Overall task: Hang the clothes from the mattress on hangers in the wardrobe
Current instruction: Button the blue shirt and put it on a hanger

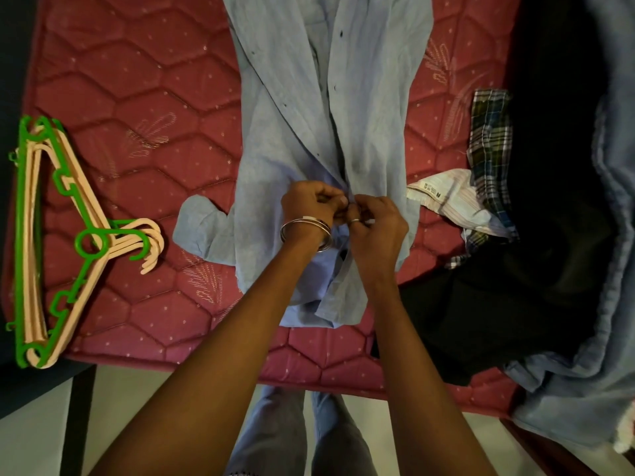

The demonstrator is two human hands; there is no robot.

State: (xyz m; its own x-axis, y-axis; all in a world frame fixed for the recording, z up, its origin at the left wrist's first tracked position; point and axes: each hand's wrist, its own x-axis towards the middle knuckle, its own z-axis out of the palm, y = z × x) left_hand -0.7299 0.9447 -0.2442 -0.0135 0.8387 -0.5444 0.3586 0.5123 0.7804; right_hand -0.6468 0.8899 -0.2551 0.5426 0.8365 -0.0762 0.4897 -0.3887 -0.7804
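Head view, both hands (pixel 343 211) pinching blue shirt (pixel 326 108)

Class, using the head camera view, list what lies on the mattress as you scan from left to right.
Stack of hangers → light blue shirt, which both hands pinch at its placket → striped white garment → plaid garment → dark clothes.

View: head camera only, worn by the person standing at the mattress (pixel 137 97) edge.
Facing: forward and steeply down.
Nearness: close, forearms fill the lower frame.
Lens: wide-angle, edges bowed.
Reach: floor strip at bottom.
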